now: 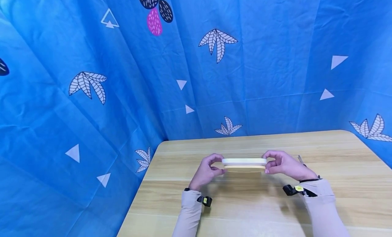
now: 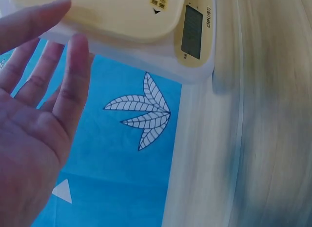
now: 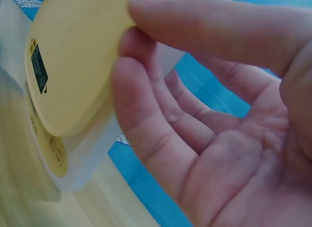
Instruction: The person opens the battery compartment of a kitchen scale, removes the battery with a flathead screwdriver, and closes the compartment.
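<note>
A flat kitchen scale (image 1: 244,164) hangs level just above the wooden table (image 1: 337,155), its white layer on top and its yellow layer beneath. My left hand (image 1: 218,165) pinches its left end and my right hand (image 1: 267,164) pinches its right end, fingers over the top and thumbs under. In the left wrist view the scale (image 2: 122,17) shows its yellow face and a small grey display (image 2: 192,31), with my fingers (image 2: 73,75) against its edge. The right wrist view has the yellow plate (image 3: 73,66) with my fingers (image 3: 146,105) curled onto it.
A blue printed cloth (image 1: 122,77) with leaf and triangle patterns hangs close behind the table and along its left and right sides. Black straps sit on the left wrist (image 1: 204,200) and the right wrist (image 1: 294,189). The table's left edge (image 1: 137,192) lies near my left arm.
</note>
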A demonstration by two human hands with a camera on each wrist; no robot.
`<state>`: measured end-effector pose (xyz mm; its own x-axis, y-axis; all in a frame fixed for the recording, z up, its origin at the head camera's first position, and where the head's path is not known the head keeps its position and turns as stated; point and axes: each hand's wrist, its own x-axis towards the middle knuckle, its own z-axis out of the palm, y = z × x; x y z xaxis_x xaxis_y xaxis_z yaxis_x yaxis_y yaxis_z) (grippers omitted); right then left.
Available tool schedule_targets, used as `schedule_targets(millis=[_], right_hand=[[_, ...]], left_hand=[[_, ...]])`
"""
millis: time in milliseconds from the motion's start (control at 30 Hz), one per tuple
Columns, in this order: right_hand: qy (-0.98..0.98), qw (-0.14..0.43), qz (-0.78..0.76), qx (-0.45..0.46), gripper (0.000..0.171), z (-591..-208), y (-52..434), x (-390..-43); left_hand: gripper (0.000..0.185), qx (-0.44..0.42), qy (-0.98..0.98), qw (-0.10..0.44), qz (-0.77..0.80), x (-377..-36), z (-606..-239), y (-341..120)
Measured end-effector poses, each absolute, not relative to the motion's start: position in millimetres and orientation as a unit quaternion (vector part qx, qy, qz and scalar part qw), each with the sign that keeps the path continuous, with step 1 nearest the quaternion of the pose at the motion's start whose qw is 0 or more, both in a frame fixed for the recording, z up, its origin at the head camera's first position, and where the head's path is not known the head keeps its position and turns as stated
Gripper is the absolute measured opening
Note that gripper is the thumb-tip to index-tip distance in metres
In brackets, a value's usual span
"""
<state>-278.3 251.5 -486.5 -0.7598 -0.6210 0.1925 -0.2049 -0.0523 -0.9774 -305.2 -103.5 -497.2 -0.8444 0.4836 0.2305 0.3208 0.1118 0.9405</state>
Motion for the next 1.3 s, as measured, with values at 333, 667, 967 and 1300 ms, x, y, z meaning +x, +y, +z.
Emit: schedule_targets(millis=[333, 667, 967, 1300], right_hand=[[0.648, 0.197, -0.625, -0.389, 0.027, -502, 252, -284], [0.637, 0.234, -0.609, -0.41, 0.021, -514, 249, -287], [0.659, 0.213, -0.591, -0.415, 0.016, -523, 249, -289], [0.688, 0.216, -0.572, -0.391, 0.015, -528, 245, -289]], left_hand=[[0.032, 0.332, 0.775, 0.093, 0.529, -304, -498, -104], [0.034, 0.358, 0.838, 0.078, 0.405, -306, -503, -100], [0.035, 0.368, 0.879, 0.035, 0.301, -307, -513, -95], [0.033, 0.353, 0.905, 0.033, 0.234, -302, -518, -91]])
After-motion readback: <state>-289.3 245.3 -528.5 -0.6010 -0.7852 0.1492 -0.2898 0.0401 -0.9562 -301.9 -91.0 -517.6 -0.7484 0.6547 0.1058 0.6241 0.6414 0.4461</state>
